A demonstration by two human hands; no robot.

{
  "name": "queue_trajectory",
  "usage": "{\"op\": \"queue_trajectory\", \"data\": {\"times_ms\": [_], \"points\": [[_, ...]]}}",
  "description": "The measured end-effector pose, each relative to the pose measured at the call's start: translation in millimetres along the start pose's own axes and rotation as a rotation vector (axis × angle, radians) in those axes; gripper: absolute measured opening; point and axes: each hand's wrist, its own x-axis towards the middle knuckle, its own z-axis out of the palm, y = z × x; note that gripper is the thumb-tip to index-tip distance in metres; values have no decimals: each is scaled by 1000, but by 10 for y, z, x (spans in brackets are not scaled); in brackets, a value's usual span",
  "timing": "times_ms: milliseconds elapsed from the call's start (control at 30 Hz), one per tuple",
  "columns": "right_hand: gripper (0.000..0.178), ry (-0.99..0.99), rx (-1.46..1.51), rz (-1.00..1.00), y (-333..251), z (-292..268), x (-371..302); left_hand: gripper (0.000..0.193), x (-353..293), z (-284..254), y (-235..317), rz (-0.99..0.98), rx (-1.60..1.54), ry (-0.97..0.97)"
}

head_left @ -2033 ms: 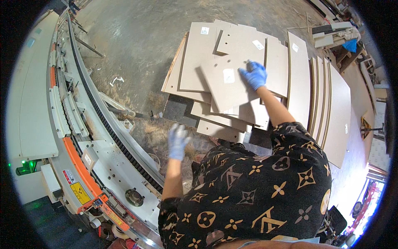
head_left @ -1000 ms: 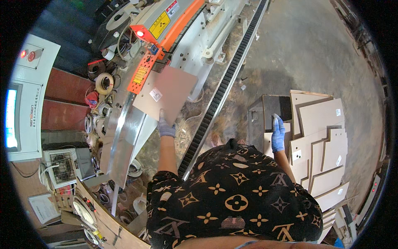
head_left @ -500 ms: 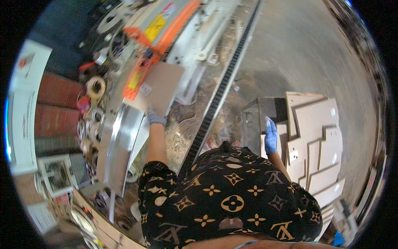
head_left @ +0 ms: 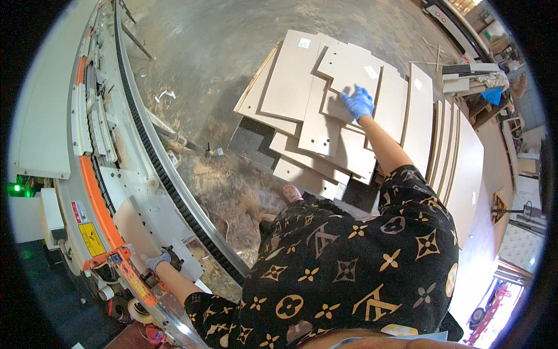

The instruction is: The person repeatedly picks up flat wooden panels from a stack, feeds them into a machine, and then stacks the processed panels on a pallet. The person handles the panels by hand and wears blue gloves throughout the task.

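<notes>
My left hand [head_left: 156, 262], in a greyish glove, is closed on the near edge of a beige board panel [head_left: 135, 224]. That panel lies on the machine bed, partly beneath the orange guide rail. My right hand [head_left: 358, 103], in a blue glove, reaches out with fingers spread over a stack of flat panels. It is at or just above a panel with a notched corner [head_left: 343, 65]; whether it touches cannot be made out. Another panel [head_left: 290, 75] with a small white label lies to the left of it in the stack.
A machine with an orange rail [head_left: 96, 203] runs along the left, edged by a curved black toothed track [head_left: 152, 151]. Long panels [head_left: 465, 174] stand in a row at the right. My bare foot [head_left: 292, 193] shows beside the stack on the stained concrete floor [head_left: 192, 75].
The view has turned right, bringing the panel stack to the middle. My right hand has moved from the stack's near left side to over it, fingers spreading. My left hand stays at its panel.
</notes>
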Motion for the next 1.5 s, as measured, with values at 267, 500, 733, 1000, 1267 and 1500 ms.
{"op": "queue_trajectory", "data": {"times_ms": [267, 500, 733, 1000, 1267, 1500], "points": [[84, 69, 150, 402, -148, -3, 488, 59, -1316, 16, 26, 237, -180, -115], [86, -121, 131, -430, -815, -90, -219, 38, -1968, 580, -436, 464, 74, -541], [72, -464, 249, -1252, -1439, -28, -1075, 57, -2748, 1465, -1383, 632, 628, -1156], [58, -226, 330, -988, -1543, 143, -1327, 53, -3250, 965, -1463, -267, 521, -1291], [29, -266, 1209, -469, -1993, 377, -1622, 47, -3031, 174, -601, -39, 169, -810], [32, -687, 1228, -616, -2090, 442, -2187, 47, -2149, -993, -196, 124, -288, -270]]}}
